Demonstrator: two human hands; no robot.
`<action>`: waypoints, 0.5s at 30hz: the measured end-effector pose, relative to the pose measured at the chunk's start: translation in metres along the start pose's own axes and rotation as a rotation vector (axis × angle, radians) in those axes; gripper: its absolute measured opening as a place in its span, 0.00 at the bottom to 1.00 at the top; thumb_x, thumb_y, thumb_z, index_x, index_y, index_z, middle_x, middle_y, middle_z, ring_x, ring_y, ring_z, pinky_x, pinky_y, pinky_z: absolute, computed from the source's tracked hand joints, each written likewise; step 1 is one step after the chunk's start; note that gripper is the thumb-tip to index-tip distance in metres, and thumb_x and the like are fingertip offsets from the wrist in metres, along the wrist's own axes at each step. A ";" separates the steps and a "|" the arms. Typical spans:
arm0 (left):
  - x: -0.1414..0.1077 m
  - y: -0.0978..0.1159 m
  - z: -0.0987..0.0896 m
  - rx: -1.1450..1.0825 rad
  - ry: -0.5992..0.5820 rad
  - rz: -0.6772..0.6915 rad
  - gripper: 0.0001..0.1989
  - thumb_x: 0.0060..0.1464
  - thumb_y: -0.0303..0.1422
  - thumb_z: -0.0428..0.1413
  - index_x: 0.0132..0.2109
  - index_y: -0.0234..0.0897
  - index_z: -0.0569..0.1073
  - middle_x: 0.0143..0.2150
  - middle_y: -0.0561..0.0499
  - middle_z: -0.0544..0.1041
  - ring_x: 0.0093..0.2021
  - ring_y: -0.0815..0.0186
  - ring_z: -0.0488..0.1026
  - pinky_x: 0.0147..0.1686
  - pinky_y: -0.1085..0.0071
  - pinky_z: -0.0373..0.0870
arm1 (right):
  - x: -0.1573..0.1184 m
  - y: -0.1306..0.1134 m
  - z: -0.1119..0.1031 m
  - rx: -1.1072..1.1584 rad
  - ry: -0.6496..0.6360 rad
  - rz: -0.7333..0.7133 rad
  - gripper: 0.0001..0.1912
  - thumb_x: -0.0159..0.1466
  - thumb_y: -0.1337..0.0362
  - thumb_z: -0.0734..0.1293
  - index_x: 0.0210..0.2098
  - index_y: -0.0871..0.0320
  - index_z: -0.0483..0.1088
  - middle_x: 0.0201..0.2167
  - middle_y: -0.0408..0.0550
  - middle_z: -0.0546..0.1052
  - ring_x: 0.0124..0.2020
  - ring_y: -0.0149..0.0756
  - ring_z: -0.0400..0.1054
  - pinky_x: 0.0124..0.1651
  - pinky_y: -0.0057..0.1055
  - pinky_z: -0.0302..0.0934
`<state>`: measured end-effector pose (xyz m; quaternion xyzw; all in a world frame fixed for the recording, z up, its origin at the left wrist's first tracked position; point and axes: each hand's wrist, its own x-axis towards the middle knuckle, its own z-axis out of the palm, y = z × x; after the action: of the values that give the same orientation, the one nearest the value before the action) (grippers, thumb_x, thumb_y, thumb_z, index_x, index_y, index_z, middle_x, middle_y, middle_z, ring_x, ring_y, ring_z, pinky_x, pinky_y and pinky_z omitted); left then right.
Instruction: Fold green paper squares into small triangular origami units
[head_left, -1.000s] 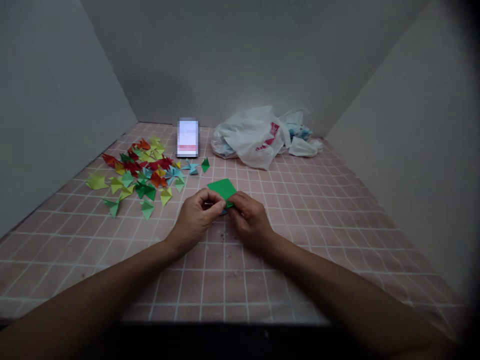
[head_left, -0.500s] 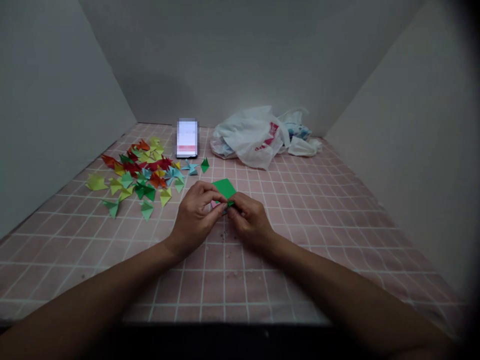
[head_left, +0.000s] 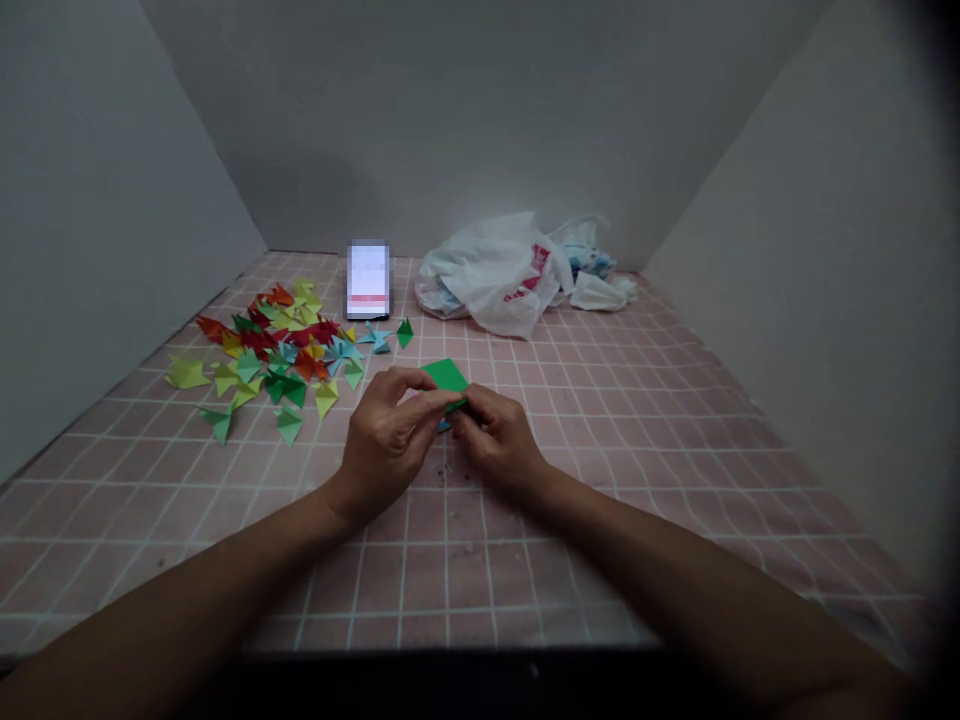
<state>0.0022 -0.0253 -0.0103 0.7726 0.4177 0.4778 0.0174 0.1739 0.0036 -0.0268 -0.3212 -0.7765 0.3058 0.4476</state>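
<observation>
A small folded piece of green origami paper (head_left: 447,374) is between my two hands, a little above the middle of the table. My left hand (head_left: 390,425) pinches its lower edge, thumb and forefinger pressed together. From the other side my right hand (head_left: 498,432) grips its near right corner with thumb and curled fingers. A bit of blue (head_left: 444,425) shows under the fingertips; what it is I cannot make out. The lower part of the green paper is hidden by my fingers.
Several folded paper cranes (head_left: 283,385) in red, yellow, green and blue lie spread at the left. A phone (head_left: 368,280) with a lit screen stands behind them. White plastic bags (head_left: 491,275) rest against the back wall. Pink checked cloth (head_left: 637,440) covers the table.
My left thumb and forefinger have shifted slightly along the lower edge of the green paper towards my right hand. The whole view has drifted a little.
</observation>
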 end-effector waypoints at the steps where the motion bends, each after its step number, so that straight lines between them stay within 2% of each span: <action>1: 0.000 -0.001 0.000 0.014 -0.004 0.012 0.12 0.61 0.24 0.56 0.47 0.44 0.79 0.44 0.48 0.75 0.45 0.61 0.73 0.46 0.62 0.72 | 0.000 0.000 0.000 -0.004 0.002 0.006 0.08 0.65 0.71 0.63 0.29 0.56 0.66 0.27 0.42 0.69 0.29 0.32 0.64 0.32 0.31 0.56; 6: -0.002 -0.002 0.000 0.021 0.005 0.039 0.14 0.61 0.23 0.56 0.48 0.44 0.80 0.44 0.46 0.75 0.46 0.60 0.73 0.46 0.60 0.73 | 0.001 -0.001 -0.001 0.004 0.013 0.014 0.10 0.66 0.70 0.63 0.28 0.57 0.65 0.26 0.41 0.68 0.28 0.31 0.63 0.32 0.30 0.56; 15: -0.003 -0.001 0.003 -0.149 -0.057 -0.050 0.17 0.61 0.22 0.56 0.51 0.45 0.80 0.43 0.48 0.75 0.47 0.63 0.74 0.48 0.62 0.74 | 0.001 0.000 -0.001 0.019 0.032 0.012 0.09 0.66 0.71 0.63 0.29 0.57 0.67 0.27 0.42 0.69 0.29 0.31 0.64 0.32 0.30 0.57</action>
<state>0.0035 -0.0260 -0.0146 0.7716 0.3994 0.4850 0.0988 0.1749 0.0044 -0.0262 -0.3267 -0.7642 0.3107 0.4613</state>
